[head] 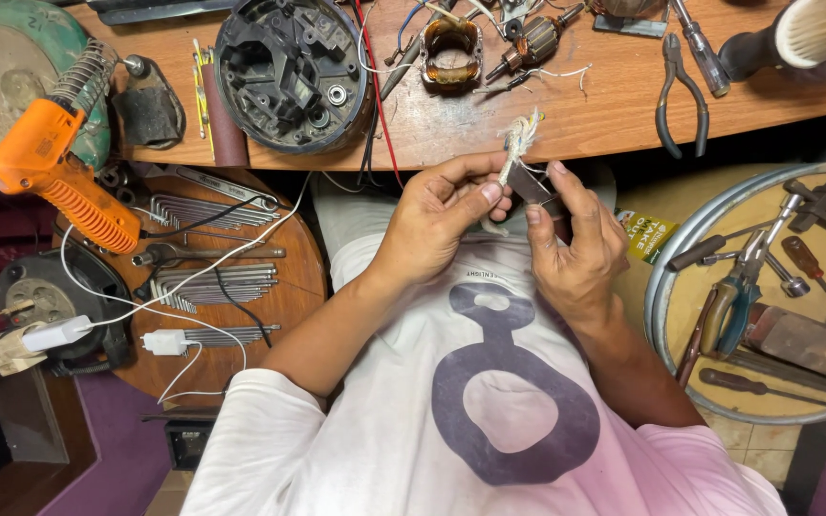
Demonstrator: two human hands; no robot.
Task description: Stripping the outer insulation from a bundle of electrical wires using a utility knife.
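A wooden bench (566, 115) holds a black motor housing (291, 69) (pliers (678, 96) nearby). In front of it, the left hand (437, 220) pinches a frayed cord (518, 143); the right hand (576, 244) grips a small dark blade (539, 191) against it.

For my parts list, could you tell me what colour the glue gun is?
Orange glue gun, shown in the head view.

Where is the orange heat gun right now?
In the head view, the orange heat gun lies far left, between the green round casing and the hex keys, away from both hands.
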